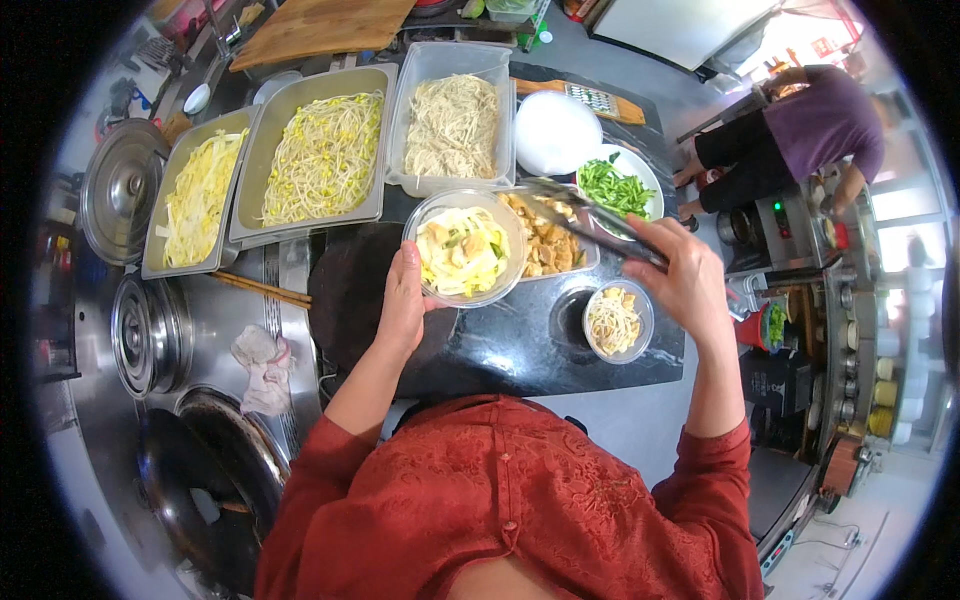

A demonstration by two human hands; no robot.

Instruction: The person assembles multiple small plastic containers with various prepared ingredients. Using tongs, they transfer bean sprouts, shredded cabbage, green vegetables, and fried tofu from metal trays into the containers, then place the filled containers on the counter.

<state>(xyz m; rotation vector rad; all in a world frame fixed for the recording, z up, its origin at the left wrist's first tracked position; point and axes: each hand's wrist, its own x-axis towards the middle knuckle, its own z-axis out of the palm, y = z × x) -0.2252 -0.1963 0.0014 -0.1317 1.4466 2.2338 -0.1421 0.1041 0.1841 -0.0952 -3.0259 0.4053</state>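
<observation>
My left hand [402, 300] is closed round the side of a clear plastic bowl [470, 301] with pale shredded vegetable and a few light brown chunks in it. In my right hand [688, 268] is a pair of metal tongs [618, 226], somewhat blurred. Their tips reach over a tray of brown chunks [556, 244], just right of the bowl. Whether the tips grip a chunk I cannot tell. A second, smaller-looking clear bowl [645, 340] with sprouts and brown bits stands below my right hand. Chopped greens [612, 185] lie on a white plate behind the tongs.
Along the back stand a clear tub [398, 150] of pale shreds and two metal trays, one of bean sprouts [322, 150], one of yellowish shreds [200, 195]. Chopsticks [262, 289] lie left of the bowl. A wok [185, 490] sits lower left. Another person [820, 130] bends at right.
</observation>
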